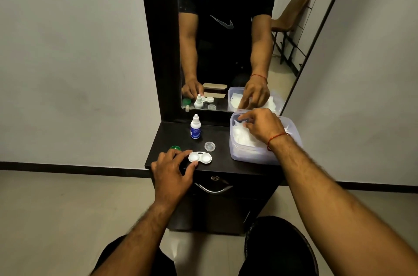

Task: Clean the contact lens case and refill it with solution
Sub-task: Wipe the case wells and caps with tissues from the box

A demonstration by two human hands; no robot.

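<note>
A white two-well contact lens case point(200, 157) lies open on the dark dresser top point(217, 133). My left hand point(173, 168) rests at the front edge, with thumb and fingertips touching the case's left well. A small white solution bottle point(195, 126) with a blue label stands upright behind it. A clear cap point(209, 146) lies just behind the case, and a green cap point(175, 148) shows behind my left fingers. My right hand point(263, 125) reaches into a clear plastic box point(237, 153) of white tissues point(243, 137), fingers pinching at them.
A mirror point(226, 38) in a dark frame rises behind the dresser top and reflects the person and the objects. A drawer with a metal handle point(213, 188) sits below the top. White walls flank the dresser; my knees are at the bottom.
</note>
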